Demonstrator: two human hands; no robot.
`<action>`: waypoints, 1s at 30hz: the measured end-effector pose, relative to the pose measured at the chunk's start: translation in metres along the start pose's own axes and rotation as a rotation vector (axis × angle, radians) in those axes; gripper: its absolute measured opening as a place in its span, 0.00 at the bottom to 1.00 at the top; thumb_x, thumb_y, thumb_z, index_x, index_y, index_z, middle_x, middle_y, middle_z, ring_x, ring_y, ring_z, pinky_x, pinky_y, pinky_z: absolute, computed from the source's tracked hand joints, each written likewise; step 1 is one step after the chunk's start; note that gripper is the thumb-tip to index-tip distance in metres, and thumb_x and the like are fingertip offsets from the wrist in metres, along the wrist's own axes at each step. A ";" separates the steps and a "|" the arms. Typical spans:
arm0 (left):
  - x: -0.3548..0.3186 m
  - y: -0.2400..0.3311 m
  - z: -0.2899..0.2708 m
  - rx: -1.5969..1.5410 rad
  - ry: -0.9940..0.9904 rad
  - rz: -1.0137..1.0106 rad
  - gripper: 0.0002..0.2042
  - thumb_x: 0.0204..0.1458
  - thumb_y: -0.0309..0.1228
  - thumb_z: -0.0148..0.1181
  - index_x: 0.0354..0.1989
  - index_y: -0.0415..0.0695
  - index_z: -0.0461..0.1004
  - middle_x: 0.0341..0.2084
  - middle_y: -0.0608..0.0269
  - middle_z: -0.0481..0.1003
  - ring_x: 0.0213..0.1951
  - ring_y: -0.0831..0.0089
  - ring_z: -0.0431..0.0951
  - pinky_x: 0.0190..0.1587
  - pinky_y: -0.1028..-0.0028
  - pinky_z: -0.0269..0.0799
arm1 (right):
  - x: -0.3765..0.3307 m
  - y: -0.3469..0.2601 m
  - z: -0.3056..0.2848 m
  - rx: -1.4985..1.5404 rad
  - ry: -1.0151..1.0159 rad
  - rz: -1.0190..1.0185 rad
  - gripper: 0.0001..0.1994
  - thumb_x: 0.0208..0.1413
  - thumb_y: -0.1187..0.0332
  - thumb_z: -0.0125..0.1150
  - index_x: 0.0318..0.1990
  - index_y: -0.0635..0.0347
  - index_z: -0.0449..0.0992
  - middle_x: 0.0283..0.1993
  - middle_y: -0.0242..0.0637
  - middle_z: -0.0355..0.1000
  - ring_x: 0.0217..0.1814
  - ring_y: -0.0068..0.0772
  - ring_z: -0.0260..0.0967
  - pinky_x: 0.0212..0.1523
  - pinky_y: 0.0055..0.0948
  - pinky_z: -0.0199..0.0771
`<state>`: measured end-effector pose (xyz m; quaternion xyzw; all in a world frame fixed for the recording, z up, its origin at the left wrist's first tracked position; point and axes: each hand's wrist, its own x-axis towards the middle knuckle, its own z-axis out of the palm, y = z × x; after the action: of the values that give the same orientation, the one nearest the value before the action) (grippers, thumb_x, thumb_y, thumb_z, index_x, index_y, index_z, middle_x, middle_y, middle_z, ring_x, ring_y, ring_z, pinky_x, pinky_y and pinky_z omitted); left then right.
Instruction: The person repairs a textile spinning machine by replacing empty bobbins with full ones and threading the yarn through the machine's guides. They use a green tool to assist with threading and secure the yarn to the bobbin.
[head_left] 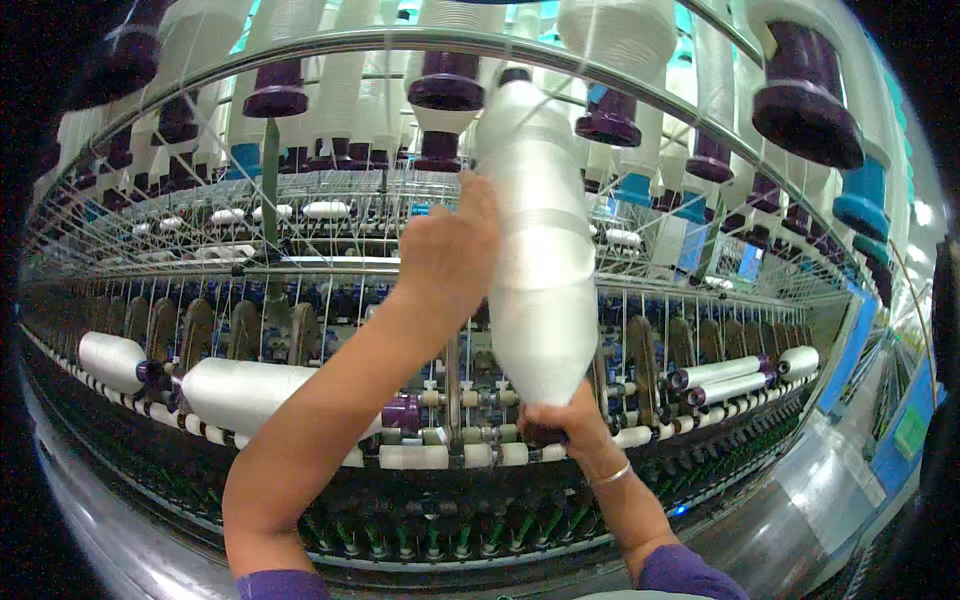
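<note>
A large white roving bobbin (545,240) stands nearly upright in front of me, its tapered lower end in my right hand (565,415). Fingers of that hand wrap round the dark tube end at the bottom. The bobbin's dark top tip (514,76) reaches the metal rail (440,40). My left hand (450,245) is raised at the bobbin's left side, one finger pointing up and the others folded. The bobbin's edge hides part of this hand, and anything it pinches cannot be made out.
Overhead hang several white bobbins with purple ends (808,95) and some with blue ends (862,195). Below runs a spinning frame with rollers (415,457). Full bobbins (250,390) lie on it at left, thinner ones (720,372) at right. An aisle (885,390) shows far right.
</note>
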<state>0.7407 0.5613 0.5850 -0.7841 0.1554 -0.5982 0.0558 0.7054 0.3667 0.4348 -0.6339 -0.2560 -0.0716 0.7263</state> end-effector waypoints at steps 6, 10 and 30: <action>-0.029 0.018 -0.014 -0.202 -0.071 0.015 0.30 0.40 0.25 0.60 0.56 0.33 0.63 0.57 0.47 0.65 0.28 0.57 0.79 0.29 0.62 0.78 | 0.104 -0.044 0.008 0.036 0.008 -0.271 0.17 0.42 0.71 0.64 0.41 0.66 0.72 0.31 0.37 0.73 0.28 0.28 0.73 0.29 0.26 0.75; -0.072 0.030 -0.050 -0.311 -0.128 0.102 0.31 0.40 0.26 0.59 0.58 0.39 0.64 0.61 0.48 0.62 0.24 0.63 0.77 0.25 0.66 0.77 | 0.160 -0.071 0.008 -0.085 0.058 -0.385 0.13 0.45 0.70 0.61 0.39 0.66 0.73 0.30 0.36 0.73 0.27 0.28 0.72 0.28 0.25 0.73; -0.143 0.015 -0.074 -0.645 -0.660 0.242 0.24 0.45 0.31 0.61 0.52 0.40 0.67 0.39 0.57 0.73 0.34 0.66 0.77 0.27 0.71 0.75 | 0.286 -0.121 -0.015 -0.295 0.096 -0.709 0.17 0.44 0.63 0.71 0.39 0.62 0.76 0.34 0.33 0.73 0.35 0.24 0.73 0.37 0.24 0.76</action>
<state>0.6332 0.5986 0.4699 -0.8857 0.3975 -0.2277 -0.0749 0.9030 0.3932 0.6728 -0.5997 -0.4120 -0.3838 0.5686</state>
